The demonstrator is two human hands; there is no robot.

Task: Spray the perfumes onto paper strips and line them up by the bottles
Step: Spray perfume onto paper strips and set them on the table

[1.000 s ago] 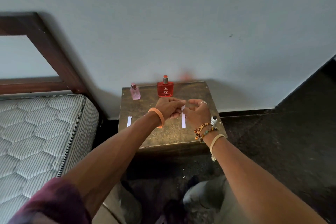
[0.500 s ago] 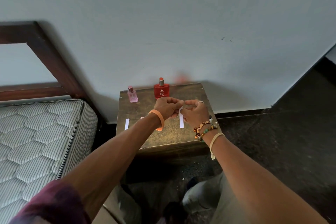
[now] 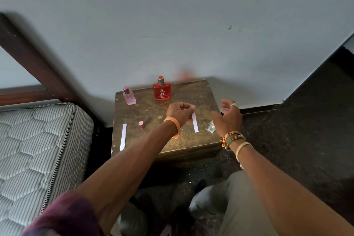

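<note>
A red perfume bottle (image 3: 161, 90) and a small pink bottle (image 3: 129, 96) stand uncapped at the back of a worn wooden stool (image 3: 172, 145). My left hand (image 3: 180, 111) pinches the top of a white paper strip (image 3: 195, 123) that hangs down in front of the red bottle. My right hand (image 3: 228, 117) hovers to the right of the strip with relaxed fingers and holds nothing. Another white strip (image 3: 123, 137) lies near the stool's left edge. A pink cap (image 3: 141, 124) stands beside it, and a clear cap (image 3: 211, 127) lies by my right hand.
A quilted mattress (image 3: 38, 149) on a dark wooden bed frame (image 3: 32, 59) sits left of the stool. A pale wall (image 3: 172, 25) rises just behind the bottles. Dark floor (image 3: 297, 140) spreads to the right. My knee (image 3: 229, 197) is below the stool.
My right hand has let go of the strip and moved away to the right, fingers spread. My left hand still pinches the strip's top. The camera view shifted slightly.
</note>
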